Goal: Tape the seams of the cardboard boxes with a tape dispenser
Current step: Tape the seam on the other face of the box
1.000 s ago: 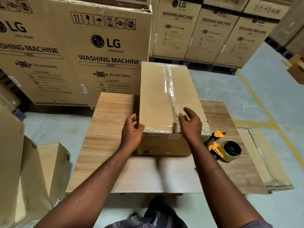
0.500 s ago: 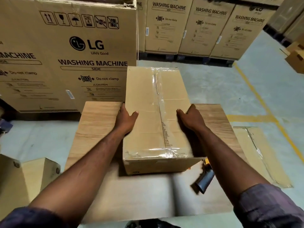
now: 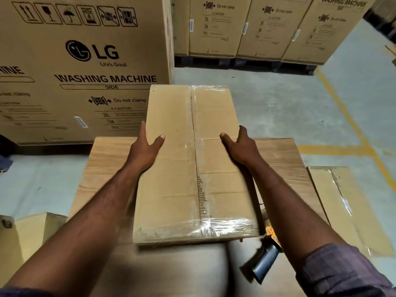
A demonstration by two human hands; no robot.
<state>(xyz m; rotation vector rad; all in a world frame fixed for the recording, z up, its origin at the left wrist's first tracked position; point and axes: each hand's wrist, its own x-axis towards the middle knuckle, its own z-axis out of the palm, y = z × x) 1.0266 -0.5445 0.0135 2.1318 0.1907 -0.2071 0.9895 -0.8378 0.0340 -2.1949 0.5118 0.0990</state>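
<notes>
1. The tape dispenser (image 3: 265, 260) lies on the wooden table (image 3: 107, 166) at the near right. Its dark handle points toward the viewer. The right forearm hides most of it, and a bit of orange shows just beside the box's near right corner.
2. The cardboard box (image 3: 171, 179) lies lengthwise on the table. Clear tape runs along its centre seam and across both its near and far ends.
3. The left hand (image 3: 143, 149) grips the box's left edge about midway along, with the thumb spread over the top and the fingers down the side.
4. The right hand (image 3: 243, 146) grips the right edge the same way, opposite the left.
5. A small carton (image 3: 32, 234) stands on the floor at the near left, and a flattened taped cardboard sheet (image 3: 351, 202) lies to the right of the table.
6. A yellow floor line (image 3: 347, 123) runs away to the right.
7. A large LG washing machine carton (image 3: 85, 67) stands beyond the table on the left, and a row of similar cartons (image 3: 257, 28) stands farther back.
</notes>
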